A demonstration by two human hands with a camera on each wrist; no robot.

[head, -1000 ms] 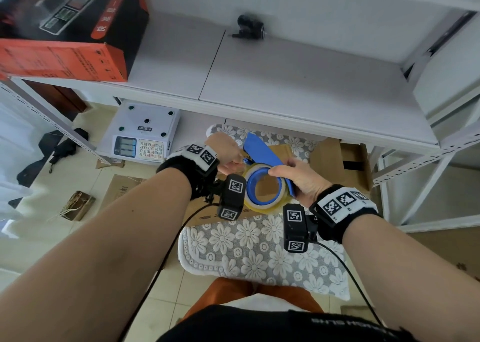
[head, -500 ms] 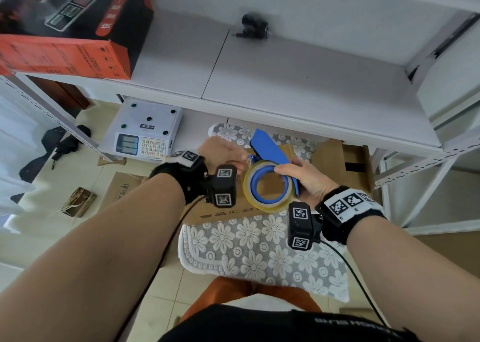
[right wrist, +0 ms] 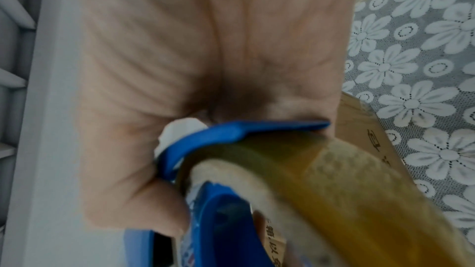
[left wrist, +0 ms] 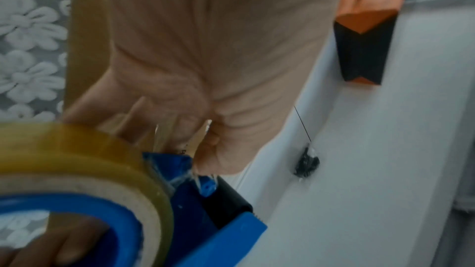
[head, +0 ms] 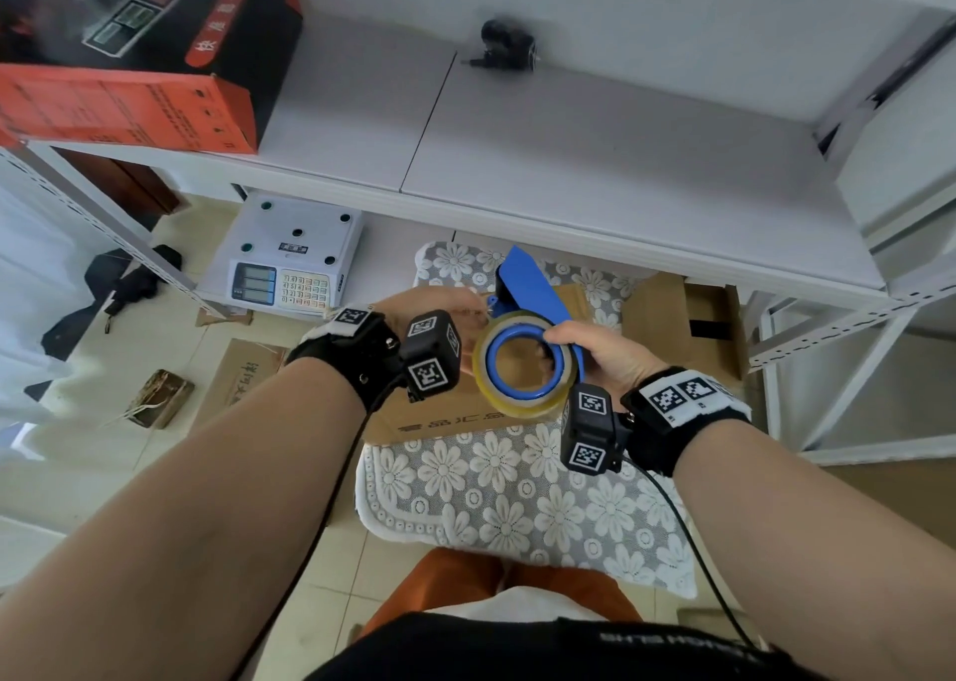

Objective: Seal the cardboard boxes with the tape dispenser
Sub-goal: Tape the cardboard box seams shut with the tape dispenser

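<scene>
The tape dispenser (head: 533, 313) sits at the centre of the head view, held in the air between both hands and above a cardboard box (head: 445, 414) that lies on a floral lace cloth (head: 507, 499).

Right hand (head: 602, 352): positioned immediately right of the dispenser. The fingers are curled around the blue frame at the upper right edge of the tape roll (head: 525, 365); the thumb lies on top of the frame. In the right wrist view, the palm presses against the blue frame (right wrist: 231, 133), with the amber roll (right wrist: 347, 190) at lower right.

Left hand (head: 439, 308): positioned immediately left of the dispenser, at its front end. In the left wrist view, the fingers (left wrist: 213, 149) pinch a clear strip of tape (left wrist: 159, 135) just above the blue frame and black roller (left wrist: 226, 200). The roll (left wrist: 90, 161) fills the lower left of that frame.

Surroundings: a white shelf (head: 569, 163) spans the upper half of the head view. An orange and black carton (head: 129, 59) stands on it at upper left. A white weighing scale (head: 289, 261) sits below the shelf, left of centre.
</scene>
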